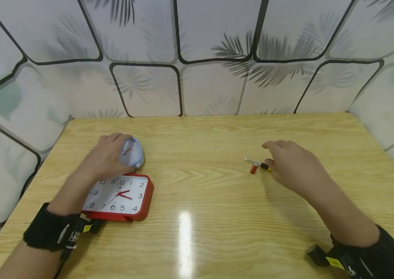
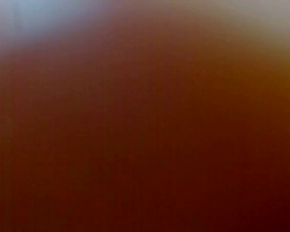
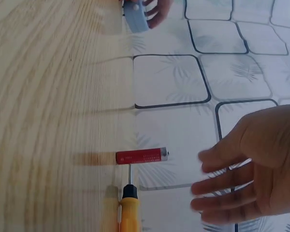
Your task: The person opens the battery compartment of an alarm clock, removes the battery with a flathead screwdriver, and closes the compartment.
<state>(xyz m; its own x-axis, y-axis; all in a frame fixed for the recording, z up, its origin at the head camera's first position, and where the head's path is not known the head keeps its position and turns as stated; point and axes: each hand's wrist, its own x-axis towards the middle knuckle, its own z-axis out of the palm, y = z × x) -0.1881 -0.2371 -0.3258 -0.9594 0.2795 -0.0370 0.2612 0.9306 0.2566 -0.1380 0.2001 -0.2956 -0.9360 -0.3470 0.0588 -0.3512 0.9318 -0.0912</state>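
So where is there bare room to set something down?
Bare tabletop lies between the red clock and the battery, toward the wall. Crowded: left, where the left hand grips the blue clock behind the red one; right, screwdriver and battery near the right hand.

Red-framed clock [image 1: 121,198], wood-grain tabletop [image 1: 207,174], pale leaf-patterned backdrop [image 1: 210,89], black outlines

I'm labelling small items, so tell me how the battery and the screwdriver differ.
The battery stands upright; the screwdriver lies down. The battery is a red cylinder with a silver top; the screwdriver has a yellow-and-black handle and thin shaft. Both are on the table.
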